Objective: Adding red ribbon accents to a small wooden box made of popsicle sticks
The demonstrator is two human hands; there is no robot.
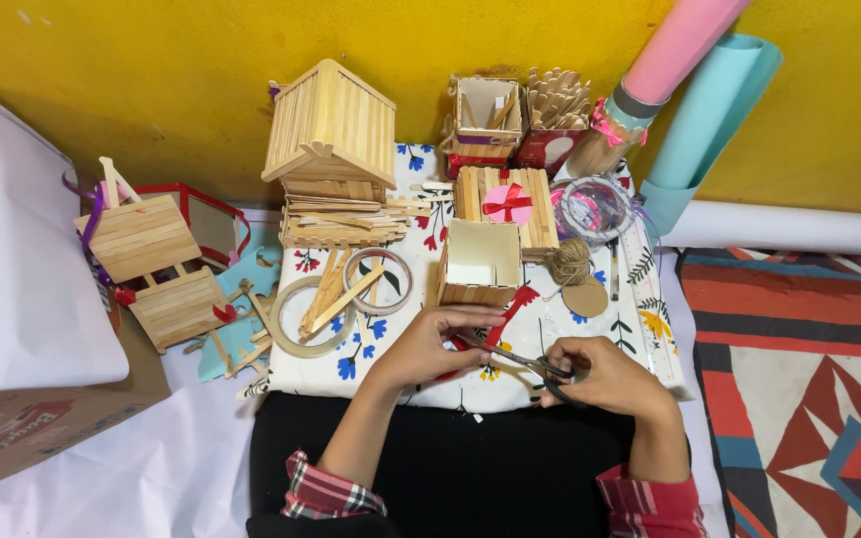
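1. While the thin red ribbon strip [502,317] is pinched in the left hand [429,344], it's held stretched over the floral cloth [510,384], just in front of the small open popsicle-stick box [478,264].
2. Black-handled scissors [528,361] are gripped in the right hand [605,377], fingers closed through the loops, blades parted at the ribbon's lower stretch.
3. Progress-wise: no cut is seen yet, so the ribbon looks whole, and the open box is still bare of decoration. A flat stick lid with a red bow on a pink disc [507,204] looks finished already.
4. Both forearms are brought in from the lap, wrists low, hands close together but not touching.
5. Further out, a popsicle-stick house [331,130], two tape rolls [343,299] with loose sticks and a twine ball [570,261] are laid around.
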